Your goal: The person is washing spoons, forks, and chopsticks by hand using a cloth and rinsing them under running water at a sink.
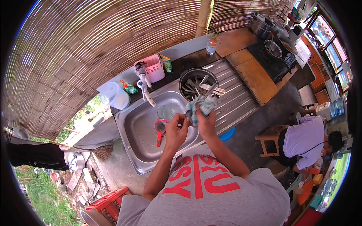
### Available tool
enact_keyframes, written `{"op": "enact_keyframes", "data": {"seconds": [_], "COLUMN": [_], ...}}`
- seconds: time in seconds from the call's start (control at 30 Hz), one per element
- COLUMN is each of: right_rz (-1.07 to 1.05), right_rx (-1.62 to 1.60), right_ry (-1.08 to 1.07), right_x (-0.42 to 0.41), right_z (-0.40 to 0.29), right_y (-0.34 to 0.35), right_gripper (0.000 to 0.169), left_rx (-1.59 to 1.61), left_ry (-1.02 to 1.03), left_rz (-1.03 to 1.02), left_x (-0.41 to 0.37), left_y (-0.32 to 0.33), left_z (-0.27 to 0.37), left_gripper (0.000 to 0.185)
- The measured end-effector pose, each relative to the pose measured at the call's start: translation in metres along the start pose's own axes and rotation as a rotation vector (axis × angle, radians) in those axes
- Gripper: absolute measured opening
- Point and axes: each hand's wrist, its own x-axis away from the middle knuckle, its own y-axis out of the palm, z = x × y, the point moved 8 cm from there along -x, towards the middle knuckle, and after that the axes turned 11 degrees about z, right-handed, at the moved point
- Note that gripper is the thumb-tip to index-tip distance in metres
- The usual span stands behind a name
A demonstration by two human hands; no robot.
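Note:
Over the right part of the steel sink (138, 124), my left hand (178, 130) pinches the end of a small dark utensil (188, 114). My right hand (206, 120) grips a green-and-white checked cloth (202, 107), bunched around that utensil; its full shape is hidden. Just beyond the cloth, a round dark pan (198, 74) holds spoons, forks and wooden chopsticks (216, 89). A red-rimmed strainer (160, 126) and a clear glass (165, 113) lie in the sink, left of my left hand.
A white faucet (144, 87) leans over the sink. Behind it stand a pink basket (154, 69) and a clear plastic tub (114, 96). Ribbed drainboard (234, 84) and gas stove (263, 60) extend right. A person (304, 138) sits at lower right, near a wooden stool (271, 135).

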Motion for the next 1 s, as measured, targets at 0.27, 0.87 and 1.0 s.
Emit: {"op": "enact_keyframes", "data": {"seconds": [0.27,0.87,1.0], "right_rz": [0.073,-0.153,-0.244], "right_rx": [-0.195,0.203,0.16], "right_ry": [0.161,0.3,0.249], "right_x": [-0.037,-0.008,0.012], "right_z": [-0.001,0.022,0.042], "right_y": [-0.015,-0.023,-0.005], "right_gripper": [0.015,0.025,0.022], "left_rx": [0.07,0.426,0.119], "left_ry": [-0.223,-0.304,-0.136], "left_rz": [0.009,0.091,-0.052], "left_x": [0.028,-0.002,0.015], "left_y": [0.003,-0.008,0.011], "left_z": [-0.022,-0.047,-0.05], "left_gripper": [0.014,0.016,0.024]}}
